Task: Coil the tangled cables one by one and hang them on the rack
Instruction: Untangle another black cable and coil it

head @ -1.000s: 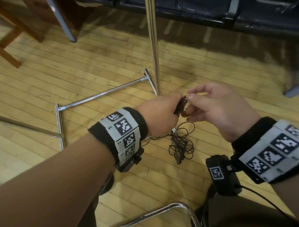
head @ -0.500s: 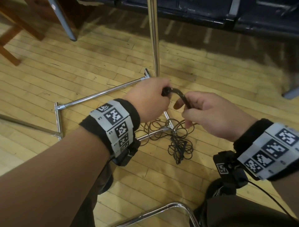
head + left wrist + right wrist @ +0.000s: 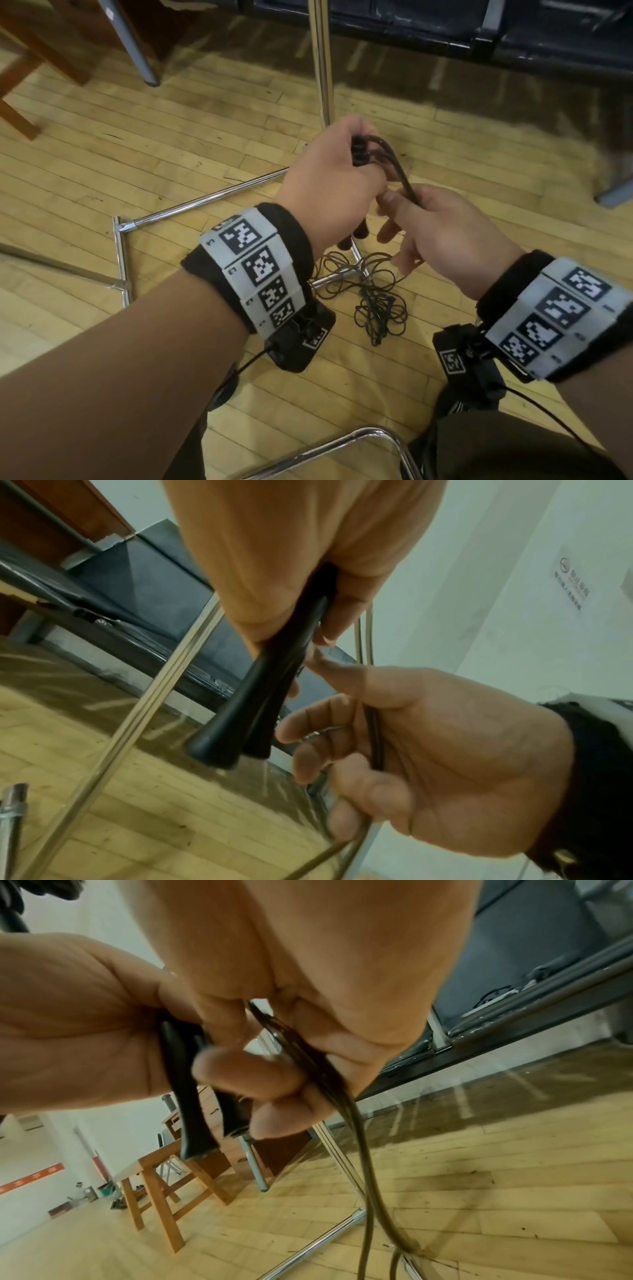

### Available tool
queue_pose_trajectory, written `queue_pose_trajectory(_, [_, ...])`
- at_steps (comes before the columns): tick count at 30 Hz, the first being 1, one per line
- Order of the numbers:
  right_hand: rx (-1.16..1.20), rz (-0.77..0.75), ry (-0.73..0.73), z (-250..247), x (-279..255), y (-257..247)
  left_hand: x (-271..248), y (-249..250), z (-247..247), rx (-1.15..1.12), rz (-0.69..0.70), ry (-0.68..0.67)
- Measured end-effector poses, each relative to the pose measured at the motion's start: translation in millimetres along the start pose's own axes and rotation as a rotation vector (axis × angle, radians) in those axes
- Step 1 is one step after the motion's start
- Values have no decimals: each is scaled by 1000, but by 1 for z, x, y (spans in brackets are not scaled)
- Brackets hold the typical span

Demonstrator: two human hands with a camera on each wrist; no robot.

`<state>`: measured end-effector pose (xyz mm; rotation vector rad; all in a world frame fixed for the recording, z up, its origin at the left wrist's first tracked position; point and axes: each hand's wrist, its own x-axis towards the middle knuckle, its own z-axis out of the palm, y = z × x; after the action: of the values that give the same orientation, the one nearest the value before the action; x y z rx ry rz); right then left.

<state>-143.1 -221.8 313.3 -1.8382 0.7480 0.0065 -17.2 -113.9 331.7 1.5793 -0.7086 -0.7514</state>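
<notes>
My left hand grips a thick black cable in its fist, above the floor in front of the rack pole. Two black flared cable ends stick out below that fist. The cable arcs from the top of the fist down to my right hand, which pinches it between thumb and fingers. In the right wrist view two strands of the cable hang from the right hand toward the floor. A tangle of thin black cable lies on the floor under both hands.
The chrome rack pole rises from base bars lying on the wooden floor. A wooden stool stands at the far left, a dark bench along the back. A chrome chair frame curves near my legs.
Both hands have risen from a joined pinch. The left hand lifted with the cable ends in its fist, while the right hand slid along the cable, so an arc spans between them.
</notes>
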Motion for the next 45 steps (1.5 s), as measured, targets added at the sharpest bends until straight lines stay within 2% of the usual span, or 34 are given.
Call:
queue_pose_trajectory(3, [31,-12,14,8,-3,-6,0,5,5,-265,23,15])
queue_pose_trajectory(8, [230,-25,66,19,-6,-20,9,16,4,-822,-66,137])
queue_pose_trajectory(10, [259,-17,48,18,-6,-22,10,16,5,-922,-89,162])
queue_pose_trajectory(12, [262,-17,36,15,-7,-20,11,14,1,-927,-95,117])
queue_pose_trajectory(14, [251,-27,34,7,-6,-16,13,11,-12,-696,-78,59])
queue_pose_trajectory(17, [58,-44,44,-9,-4,-7,13,5,-35,80,5,0])
queue_pose_trajectory(19, [-128,-29,23,-16,-2,-2,9,0,-44,440,82,-47])
queue_pose_trajectory(21, [-275,-19,-23,-15,-3,2,3,1,-48,601,89,-143])
queue_pose_trajectory(24, [-462,-37,-113,-5,-3,3,-6,4,-42,911,-44,-383])
queue_pose_trajectory(26, [-510,-34,-142,2,-2,2,-14,2,-30,1102,-59,-513])
queue_pose_trajectory(28, [-491,-31,-147,5,-2,0,-19,-3,-19,1170,-69,-568])
queue_pose_trajectory(32, [-412,-52,-182,7,-4,-3,-17,-7,-16,1216,-88,-576])
queue_pose_trajectory(37, [-424,-95,-268,6,-6,-6,-22,-6,-15,1190,-78,-640])
queue_pose_trajectory(45, [-468,-114,-436,-13,-8,-6,-22,-7,-14,1123,-137,-720])
